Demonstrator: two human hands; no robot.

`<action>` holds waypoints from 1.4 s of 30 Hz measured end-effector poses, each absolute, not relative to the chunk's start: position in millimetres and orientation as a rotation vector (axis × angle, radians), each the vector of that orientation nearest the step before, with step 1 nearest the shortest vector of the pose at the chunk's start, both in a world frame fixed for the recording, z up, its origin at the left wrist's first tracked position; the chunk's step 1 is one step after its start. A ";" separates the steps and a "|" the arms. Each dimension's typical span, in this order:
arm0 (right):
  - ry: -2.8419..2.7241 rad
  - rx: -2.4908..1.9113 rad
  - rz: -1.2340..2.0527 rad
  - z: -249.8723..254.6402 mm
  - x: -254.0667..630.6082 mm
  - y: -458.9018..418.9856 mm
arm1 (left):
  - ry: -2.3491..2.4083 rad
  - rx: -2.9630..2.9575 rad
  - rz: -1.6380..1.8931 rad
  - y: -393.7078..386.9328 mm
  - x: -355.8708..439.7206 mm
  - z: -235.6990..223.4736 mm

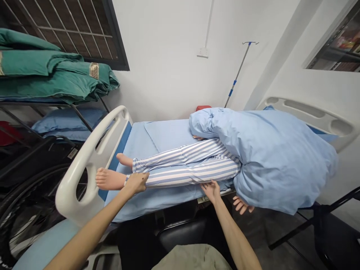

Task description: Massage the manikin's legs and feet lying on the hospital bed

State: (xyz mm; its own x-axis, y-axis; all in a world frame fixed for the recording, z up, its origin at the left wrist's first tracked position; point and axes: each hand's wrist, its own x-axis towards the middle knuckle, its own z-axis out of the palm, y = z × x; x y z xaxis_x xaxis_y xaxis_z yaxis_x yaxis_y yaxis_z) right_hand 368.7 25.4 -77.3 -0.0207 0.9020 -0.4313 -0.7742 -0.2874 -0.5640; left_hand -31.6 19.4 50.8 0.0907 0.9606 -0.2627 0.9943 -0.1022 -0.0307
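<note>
Closest to the camera, a fold of khaki cloth [191, 258] sits at the bottom edge of the view, just beyond it a black padded seat [180, 232]. Both bare forearms reach out over these to a hospital bed. The left hand [136, 183] lies cupped across the lower shin of a patient manikin [182, 168], fingers curved over the thin striped cotton just above the cuff and the smooth, rubbery foot; whether it is gripping or only resting, the view cannot tell. The right hand [210, 189] is spread, its fingers [215, 183] against the lower edge of the same striped trouser leg [194, 174], where it meets the blue bed sheet [157, 195].

Just past the right hand, the manikin's limp hand [242, 204] pokes out below a puffy, creased blue quilt [281, 161] that covers its upper body. Left of the left hand curves a white molded plastic bed end [84, 165], and beyond it a wheelchair wheel [28, 202] shows dark spokes. Farther off, green folded cloth [47, 63] and a blue pillow [67, 123] lie on a metal shelf, while a slim drip stand [239, 71] rises against the white wall.
</note>
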 end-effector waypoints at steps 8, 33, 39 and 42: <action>-0.145 -0.736 1.698 -57.9 385.6 35.9 | 2.062 2.248 -0.197 15.8 -25.9 53.3; -0.058 -0.427 1.671 63.2 443.1 41.3 | 2.002 1.945 0.387 42.1 112.7 15.8; -0.100 -0.462 1.698 40.7 433.3 40.0 | 2.013 2.211 0.284 42.4 54.6 40.8; -0.071 -0.498 1.732 20.3 424.1 37.3 | 2.006 2.374 0.257 33.3 22.5 55.7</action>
State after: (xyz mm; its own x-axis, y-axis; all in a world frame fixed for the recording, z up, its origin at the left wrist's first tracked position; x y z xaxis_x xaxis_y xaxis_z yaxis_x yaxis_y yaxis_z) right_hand 424.1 37.3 20.3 -0.1367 0.9479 -0.2877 -0.9211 -0.2285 -0.3152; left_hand 22.5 33.3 55.7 0.1589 0.9811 0.1108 0.9773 -0.1722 0.1235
